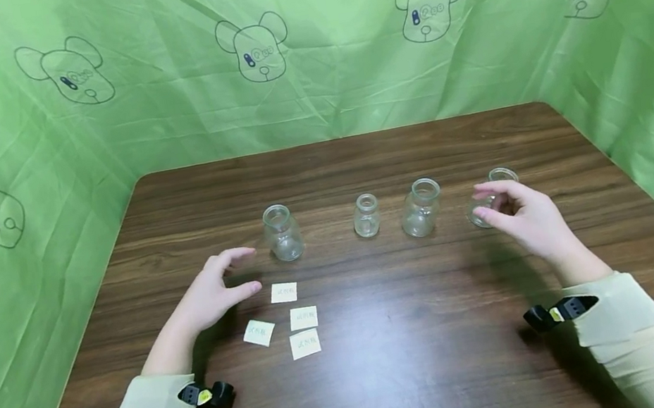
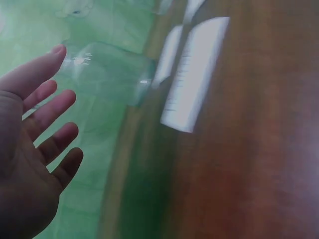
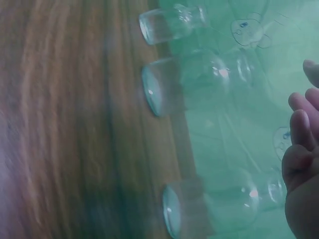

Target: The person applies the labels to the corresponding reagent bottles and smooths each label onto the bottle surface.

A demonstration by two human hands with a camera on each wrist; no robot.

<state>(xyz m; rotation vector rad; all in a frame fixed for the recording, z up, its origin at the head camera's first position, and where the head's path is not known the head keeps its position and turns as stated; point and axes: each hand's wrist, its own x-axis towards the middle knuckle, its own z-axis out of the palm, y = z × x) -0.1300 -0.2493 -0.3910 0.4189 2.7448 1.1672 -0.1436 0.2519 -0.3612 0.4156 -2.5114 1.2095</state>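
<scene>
My left hand (image 1: pixel 215 293) hovers over the left of the table with thumb and fingers spread, holding nothing. Just beyond it stands an upright clear glass jar (image 1: pixel 283 236), seen also past the fingertips in the left wrist view. Small white paper labels with handwriting, one (image 1: pixel 284 292) closest to the thumb, lie near this hand. On the right, my right hand (image 1: pixel 528 215) is in front of another glass jar (image 1: pixel 502 174) and partly hides it. Its fingers are loosely bent; in the right wrist view a gap shows between them and that jar (image 3: pixel 232 199).
Between the hands stand a smaller glass jar (image 1: pixel 366 219) and a larger one (image 1: pixel 421 210), both uncapped and roughly in line with the outer jars. More labels (image 1: pixel 305 344) lie toward the front. Green cloth (image 1: pixel 327 40) with mouse drawings surrounds the brown wooden table (image 1: pixel 429 359).
</scene>
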